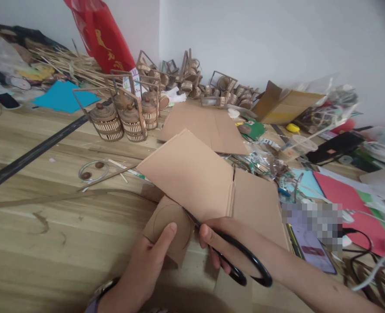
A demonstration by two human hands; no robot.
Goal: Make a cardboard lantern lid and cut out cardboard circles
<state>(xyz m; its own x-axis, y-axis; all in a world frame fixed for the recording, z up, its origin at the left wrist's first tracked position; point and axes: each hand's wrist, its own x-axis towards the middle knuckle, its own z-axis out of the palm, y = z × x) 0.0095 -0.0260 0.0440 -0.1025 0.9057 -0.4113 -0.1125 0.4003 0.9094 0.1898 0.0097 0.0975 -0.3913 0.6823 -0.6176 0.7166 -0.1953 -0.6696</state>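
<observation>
My left hand pinches a small piece of brown cardboard, thumb on top, with a circle drawn on it. My right hand grips black-handled scissors, whose blades meet the edge of the cardboard near the drawn circle. A larger folded cardboard sheet rises just beyond both hands, and its right-hand panel extends behind my right forearm. Most of the blades are hidden by the cardboard.
Woven lidded baskets with handles stand at the back left, near a red bag. Behind lies a flat cardboard sheet. A phone, cables and coloured paper crowd the right. A wire ring lies left.
</observation>
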